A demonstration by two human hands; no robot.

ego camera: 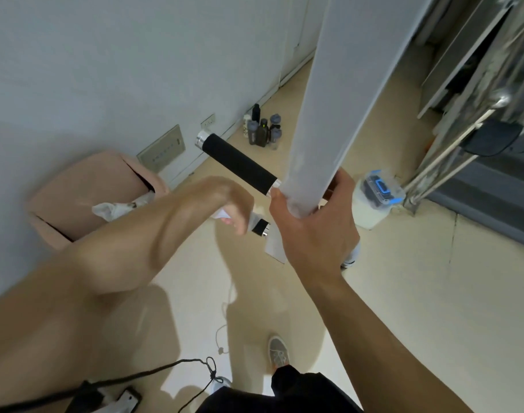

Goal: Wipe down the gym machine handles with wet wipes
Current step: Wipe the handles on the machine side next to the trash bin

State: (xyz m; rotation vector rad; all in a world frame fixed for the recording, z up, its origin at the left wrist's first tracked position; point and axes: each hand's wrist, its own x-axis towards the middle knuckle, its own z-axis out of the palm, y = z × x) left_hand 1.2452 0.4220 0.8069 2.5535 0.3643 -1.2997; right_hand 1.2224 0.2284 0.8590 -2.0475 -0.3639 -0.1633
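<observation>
two black foam grips stick out from the grey machine bar point(329, 93). step in hand, i'd say: wiping the near grip point(260, 227). left hand point(234, 208) is closed round it w/ a white wet wipe point(220, 215) bunched in the fist, only the grip's end cap showing. right hand point(311, 225) clamps the bar's lower end, steadying it. far grip point(239, 163) sits just above the left hand, bare. next prob calls for shifting the wipe up onto it. pink bin point(85, 198) w/ used wipes nearby, wipes tub point(374, 198) beyond the right hand.

A pale cream floor point(404, 293) fills the lower frame. On it stand a pink bin point(85, 198) at left, dark bottles point(262, 128) at upper centre by the wall, a wipes tub point(374, 201) at right, and a black cord point(153, 374) at bottom left.
</observation>
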